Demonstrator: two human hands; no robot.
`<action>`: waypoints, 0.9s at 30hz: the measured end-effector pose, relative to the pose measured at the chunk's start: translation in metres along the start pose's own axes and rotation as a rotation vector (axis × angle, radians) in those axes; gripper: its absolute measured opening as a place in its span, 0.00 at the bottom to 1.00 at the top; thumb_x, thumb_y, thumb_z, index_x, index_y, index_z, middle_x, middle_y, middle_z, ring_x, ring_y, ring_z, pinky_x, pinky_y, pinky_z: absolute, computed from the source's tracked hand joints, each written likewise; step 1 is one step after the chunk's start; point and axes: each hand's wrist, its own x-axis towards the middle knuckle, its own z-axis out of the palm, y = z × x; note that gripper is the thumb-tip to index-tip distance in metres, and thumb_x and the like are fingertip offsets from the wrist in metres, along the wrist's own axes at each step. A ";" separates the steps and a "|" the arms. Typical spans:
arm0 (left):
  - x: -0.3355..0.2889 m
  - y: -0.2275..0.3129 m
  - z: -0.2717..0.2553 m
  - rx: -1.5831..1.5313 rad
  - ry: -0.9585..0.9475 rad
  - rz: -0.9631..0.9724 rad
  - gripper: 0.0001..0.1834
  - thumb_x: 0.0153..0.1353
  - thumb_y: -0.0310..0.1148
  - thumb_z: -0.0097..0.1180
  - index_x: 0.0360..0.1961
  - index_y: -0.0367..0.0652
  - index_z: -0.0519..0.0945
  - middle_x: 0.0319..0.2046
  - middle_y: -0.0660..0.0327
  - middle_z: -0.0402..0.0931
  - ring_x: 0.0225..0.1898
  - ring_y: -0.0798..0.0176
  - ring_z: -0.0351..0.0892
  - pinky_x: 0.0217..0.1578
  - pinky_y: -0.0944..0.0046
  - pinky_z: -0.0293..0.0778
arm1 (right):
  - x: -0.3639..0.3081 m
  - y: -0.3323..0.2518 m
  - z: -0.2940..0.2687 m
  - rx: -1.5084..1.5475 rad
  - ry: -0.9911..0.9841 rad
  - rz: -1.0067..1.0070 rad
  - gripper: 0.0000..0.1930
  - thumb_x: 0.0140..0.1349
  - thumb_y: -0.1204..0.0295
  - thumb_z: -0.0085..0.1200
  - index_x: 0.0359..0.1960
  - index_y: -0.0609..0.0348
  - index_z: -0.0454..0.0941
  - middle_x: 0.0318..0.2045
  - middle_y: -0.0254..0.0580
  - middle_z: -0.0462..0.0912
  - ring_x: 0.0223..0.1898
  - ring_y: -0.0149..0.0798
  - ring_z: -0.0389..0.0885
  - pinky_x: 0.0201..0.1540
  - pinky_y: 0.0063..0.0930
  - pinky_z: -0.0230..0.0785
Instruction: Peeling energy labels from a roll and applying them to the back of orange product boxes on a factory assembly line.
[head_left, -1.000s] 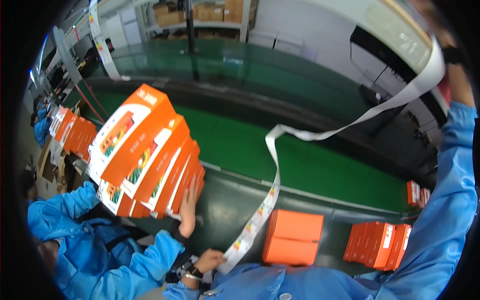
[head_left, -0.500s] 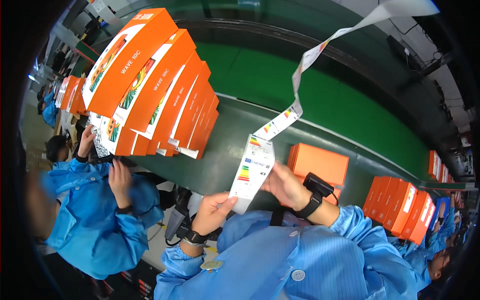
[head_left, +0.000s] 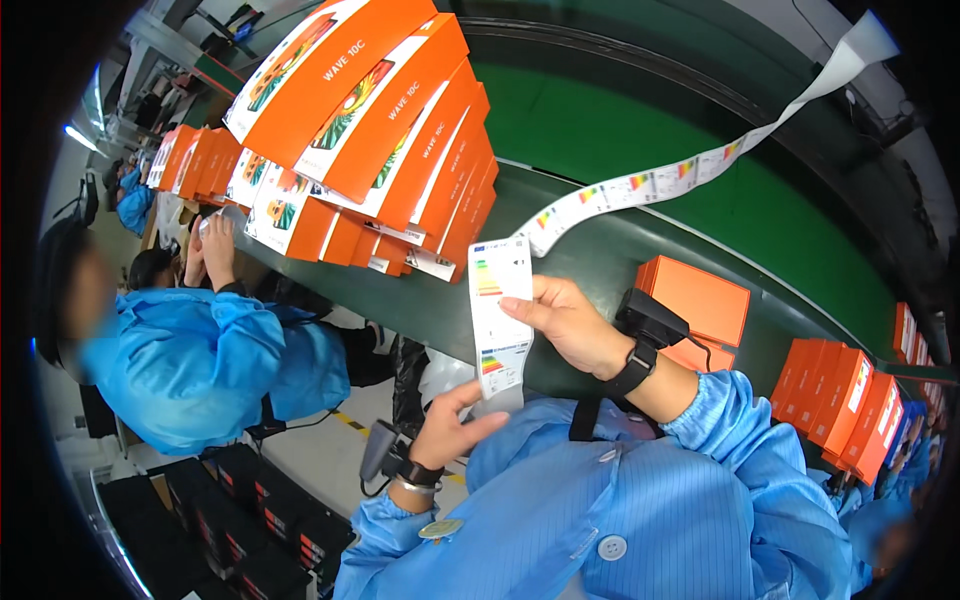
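A long white strip of labels [head_left: 590, 205] with coloured energy bars runs from the upper right across the table. Its near end hangs down before me. My right hand [head_left: 570, 325] pinches that hanging part, thumb on the printed face and fingers behind. Close to the strip's lower end is my left hand [head_left: 448, 430], its thumb spread away from the fingers. Its fingertips are beside the strip's left edge; whether they touch it I cannot tell. Both wrists wear dark bands, each with a small black device.
Stacked orange boxes [head_left: 400, 130] stand at the left of the dark green table [head_left: 350, 295]. A plain orange box [head_left: 695, 300] lies beyond my right wrist, and more orange boxes [head_left: 835, 400] stand farther right. At left, a person in blue [head_left: 210, 350] handles something pale. Black cartons [head_left: 240, 520] sit below.
My right hand has moved up and left onto the strip's face. My left hand has moved down and loosened from the strip. The view has shifted, and the trailing strip lies straighter.
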 end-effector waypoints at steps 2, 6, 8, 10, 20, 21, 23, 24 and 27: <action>0.012 -0.003 -0.004 -0.586 -0.039 -0.041 0.20 0.59 0.32 0.50 0.49 0.29 0.71 0.46 0.54 0.74 0.49 0.65 0.71 0.51 0.65 0.63 | -0.005 0.000 -0.003 -0.038 -0.125 0.172 0.11 0.62 0.70 0.48 0.41 0.64 0.76 0.37 0.36 0.80 0.37 0.25 0.77 0.42 0.21 0.69; 0.050 0.020 0.008 -0.507 -0.057 -0.187 0.18 0.62 0.35 0.46 0.45 0.29 0.73 0.41 0.55 0.76 0.43 0.64 0.75 0.45 0.66 0.69 | -0.017 0.002 -0.011 -0.256 -0.056 0.286 0.13 0.63 0.67 0.47 0.45 0.60 0.73 0.32 0.33 0.79 0.31 0.25 0.76 0.38 0.22 0.71; 0.063 0.021 0.015 -0.397 -0.085 -0.249 0.16 0.63 0.34 0.45 0.45 0.30 0.72 0.42 0.54 0.76 0.42 0.62 0.77 0.44 0.65 0.71 | -0.034 -0.002 -0.015 -0.400 0.033 0.163 0.16 0.60 0.66 0.51 0.48 0.58 0.71 0.35 0.37 0.77 0.35 0.31 0.76 0.41 0.25 0.69; 0.072 0.017 0.020 -0.536 0.007 -0.297 0.15 0.63 0.33 0.46 0.42 0.30 0.73 0.38 0.56 0.77 0.38 0.64 0.78 0.39 0.68 0.73 | -0.052 -0.012 -0.017 -1.242 0.222 -0.447 0.23 0.55 0.70 0.55 0.54 0.59 0.67 0.44 0.42 0.73 0.42 0.38 0.73 0.45 0.28 0.67; 0.095 0.018 0.038 -0.674 -0.143 -0.441 0.14 0.58 0.30 0.48 0.40 0.29 0.74 0.37 0.53 0.76 0.38 0.61 0.78 0.42 0.63 0.72 | -0.080 0.024 -0.048 -1.098 0.299 -0.436 0.15 0.45 0.71 0.61 0.37 0.58 0.79 0.33 0.35 0.76 0.38 0.41 0.72 0.42 0.31 0.66; 0.098 0.015 0.040 -0.678 -0.128 -0.452 0.14 0.58 0.30 0.47 0.39 0.29 0.74 0.36 0.53 0.77 0.38 0.61 0.78 0.42 0.63 0.72 | -0.081 0.024 -0.050 -1.243 0.305 -0.543 0.15 0.44 0.72 0.61 0.37 0.57 0.79 0.34 0.35 0.76 0.38 0.40 0.72 0.41 0.31 0.66; 0.102 0.014 0.045 -0.677 -0.121 -0.476 0.13 0.58 0.30 0.47 0.38 0.29 0.74 0.35 0.54 0.77 0.37 0.62 0.78 0.41 0.63 0.72 | -0.083 0.029 -0.054 -1.415 0.324 -0.681 0.14 0.43 0.72 0.61 0.35 0.55 0.79 0.36 0.33 0.77 0.39 0.39 0.72 0.38 0.31 0.66; 0.105 0.016 0.048 -0.681 -0.108 -0.505 0.13 0.58 0.31 0.47 0.38 0.30 0.74 0.34 0.55 0.77 0.36 0.62 0.78 0.40 0.63 0.72 | -0.085 0.030 -0.056 -1.412 0.338 -0.670 0.14 0.43 0.72 0.61 0.35 0.55 0.79 0.36 0.33 0.77 0.39 0.39 0.72 0.38 0.31 0.66; 0.114 0.011 0.052 -0.667 -0.119 -0.553 0.13 0.58 0.31 0.47 0.37 0.30 0.75 0.33 0.55 0.77 0.35 0.62 0.78 0.38 0.65 0.72 | -0.089 0.028 -0.058 -1.481 0.340 -0.771 0.14 0.43 0.73 0.60 0.35 0.56 0.79 0.38 0.34 0.77 0.41 0.40 0.72 0.41 0.32 0.66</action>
